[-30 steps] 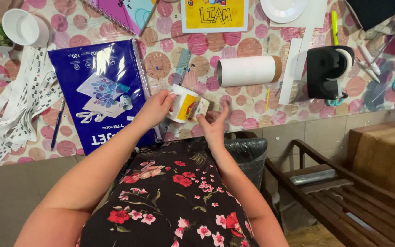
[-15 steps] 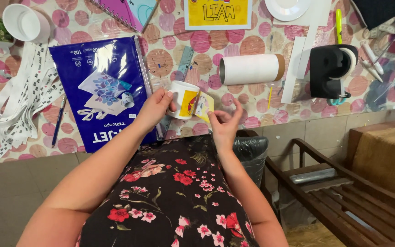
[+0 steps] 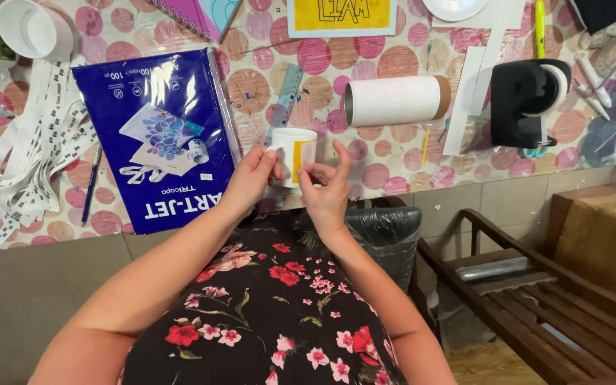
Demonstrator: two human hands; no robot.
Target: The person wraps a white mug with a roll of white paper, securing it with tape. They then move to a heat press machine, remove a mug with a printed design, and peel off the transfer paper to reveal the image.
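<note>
White cup (image 3: 295, 155) (yellow stripe) between both hands, left hand (image 3: 249, 180) gripping, right hand (image 3: 327, 191) pinching it

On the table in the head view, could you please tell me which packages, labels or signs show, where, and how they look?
Paper pack: left of the hands, flat blue rectangle with white lettering and a picture.
Sign: top edge, yellow with dark letters, white border.
Yellow label: on the white cup that both hands hold.
</note>
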